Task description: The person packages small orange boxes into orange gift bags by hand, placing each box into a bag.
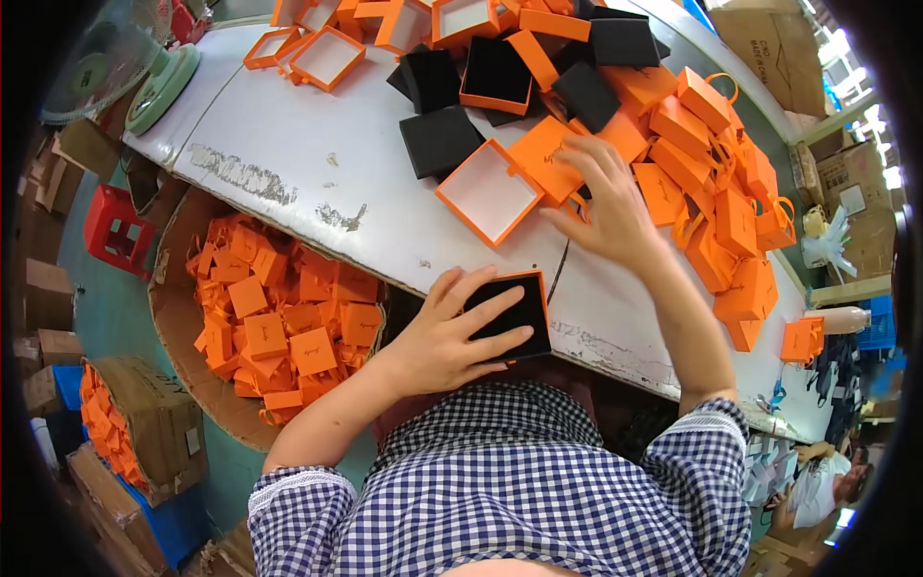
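While the left hand point(460, 335) lies over the black-lined box point(520, 310) at the counter's point(385, 219) near edge, its fingers spread across the lining, probably to steady it or press it flat, the right hand point(615, 213) hovers with parted fingers by the orange lid point(540, 154) at twelve o'clock; contact is unclear. Handled boxes point(735, 213) crowd two o'clock, likely piled aside for room; a filled carton point(173, 322) stands at nine.

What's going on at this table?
A person at the table has their left hand spread over an open orange box with black inside. Their right hand is open at an orange lid, beside an open white-lined box. More orange boxes are piled to the right.
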Motion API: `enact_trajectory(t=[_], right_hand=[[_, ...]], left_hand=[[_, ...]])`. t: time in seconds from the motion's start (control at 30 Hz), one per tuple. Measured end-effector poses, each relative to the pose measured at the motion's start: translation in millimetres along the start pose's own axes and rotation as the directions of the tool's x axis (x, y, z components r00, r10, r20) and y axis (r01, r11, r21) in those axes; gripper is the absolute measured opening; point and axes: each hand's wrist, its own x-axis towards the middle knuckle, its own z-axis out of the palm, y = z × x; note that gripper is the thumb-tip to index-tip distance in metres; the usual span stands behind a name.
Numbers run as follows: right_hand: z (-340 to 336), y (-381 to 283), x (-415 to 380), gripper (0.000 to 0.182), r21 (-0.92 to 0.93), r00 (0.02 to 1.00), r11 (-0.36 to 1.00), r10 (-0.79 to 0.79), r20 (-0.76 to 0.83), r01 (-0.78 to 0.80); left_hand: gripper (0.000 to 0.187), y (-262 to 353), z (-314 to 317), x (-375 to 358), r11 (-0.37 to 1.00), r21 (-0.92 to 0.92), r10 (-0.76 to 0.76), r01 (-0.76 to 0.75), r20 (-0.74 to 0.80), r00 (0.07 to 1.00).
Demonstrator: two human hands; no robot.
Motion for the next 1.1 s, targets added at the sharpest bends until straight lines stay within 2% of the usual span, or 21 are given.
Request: enact_trajectory(t=[0.03,0.1,0.13,0.2,0.27,0.33,0.37,0.43,0.53,0.6,0.63,0.7,0.73,0.77,0.8,0.83,0.87,0.93,1.0,1.07,1.1], right_hand=[[0.8,8.9,13.2,0.065,-0.003,1.0,1.0,-0.001,-0.007,0.001],[5.1,19.3,34.9,0.066,-0.125,0.99,0.992,0.023,0.142,-0.005],[0.7,14.3,50.6,0.066,-0.124,0.99,0.992,0.018,0.137,-0.001],[-6.9,0.7,77.3,0.059,-0.166,0.858,0.978,0.193,0.476,-0.128],[-3.7,-0.9,80.6,0.054,-0.186,0.875,0.979,0.163,0.455,-0.086],[-19.7,-13.6,75.9,0.056,-0.113,0.962,0.989,0.12,0.247,-0.095],[-39.9,-24.2,68.6,0.06,-0.139,0.952,0.979,0.179,0.248,-0.148],[-73.9,-42.9,34.5,0.065,0.019,0.983,0.99,0.133,0.129,-0.137],[-101.9,-46.9,-30.8,0.067,-0.035,0.966,0.977,0.212,0.148,-0.209],[-104.7,-31.9,-71.9,0.072,-0.177,0.839,0.9,0.436,0.325,-0.399],[-101.8,-20.5,-91.3,0.072,-0.182,0.834,0.892,0.451,0.318,-0.413],[-95.6,-8.0,-119.6,0.079,-0.343,0.701,0.756,0.65,0.293,-0.558],[-100.4,-8.9,-126.2,0.079,-0.344,0.696,0.748,0.659,0.285,-0.567],[-109.1,-11.7,-130.6,0.081,-0.304,0.684,0.774,0.633,0.361,-0.556],[-118.4,-16.6,-133.8,0.083,-0.26,0.668,0.796,0.602,0.438,-0.546],[-124.5,-23.6,-136.5,0.08,-0.336,0.696,0.822,0.568,0.438,-0.459],[-121.9,-26.2,-138.1,0.08,-0.339,0.69,0.814,0.581,0.432,-0.473],[-110.7,-27.7,-142.7,0.076,-0.493,0.602,0.743,0.663,0.445,-0.453],[-102.9,-24.0,-152.0,0.073,-0.499,0.634,0.724,0.676,0.375,-0.477],[-118.0,-31.8,-141.1,0.066,-0.457,0.675,0.756,0.64,0.366,-0.469],[-127.3,-48.4,-123.1,0.052,-0.333,0.652,0.73,0.683,0.33,-0.596]], left_hand=[[0.051,7.7,-5.2,3.8,0.998,0.01,-0.057,0.057,0.041,0.998],[0.052,11.5,-3.1,9.9,0.998,0.031,-0.063,0.062,0.024,0.998],[0.053,13.1,-2.7,12.9,0.996,0.049,-0.072,0.071,0.008,0.997],[0.051,14.7,-5.0,17.8,0.998,0.041,-0.053,0.052,0.008,0.999],[0.047,13.9,-8.8,20.2,0.995,-0.054,-0.077,0.078,0.022,0.997],[0.046,5.7,-7.2,17.1,0.994,-0.082,-0.068,0.07,0.02,0.997],[0.047,2.7,-4.9,15.2,0.993,-0.089,-0.076,0.076,-0.005,0.997],[0.046,-1.9,-3.0,14.7,0.993,-0.112,-0.043,0.036,-0.061,0.997],[0.045,-2.4,2.4,10.8,0.998,-0.049,0.027,-0.03,-0.063,0.998],[0.046,-1.2,2.7,10.2,0.99,0.126,0.064,-0.058,-0.041,0.997],[0.044,-1.1,1.4,13.2,0.987,0.146,0.074,-0.072,-0.011,0.997],[0.044,6.7,-6.0,22.2,0.983,0.158,0.094,-0.097,0.027,0.995],[0.044,13.3,-10.5,28.4,0.993,0.114,0.013,-0.018,0.049,0.999],[0.046,17.6,-11.3,33.0,0.995,0.072,-0.068,0.062,0.075,0.995],[0.046,20.3,-8.5,34.9,0.996,0.067,-0.058,0.053,0.08,0.995],[0.048,22.5,-5.1,35.6,0.993,0.081,-0.083,0.081,0.024,0.996],[0.051,24.0,-1.4,36.1,0.99,0.092,-0.105,0.107,-0.031,0.994],[0.043,24.1,2.1,36.3,0.985,0.123,-0.117,0.12,-0.031,0.993],[0.034,21.8,-4.3,34.9,0.964,0.229,-0.13,0.136,-0.044,0.991],[0.03,13.3,-7.2,22.1,0.97,0.177,-0.153,0.165,-0.079,0.985],[0.029,7.6,-5.8,18.2,0.978,0.151,-0.13,0.142,-0.086,0.988]])
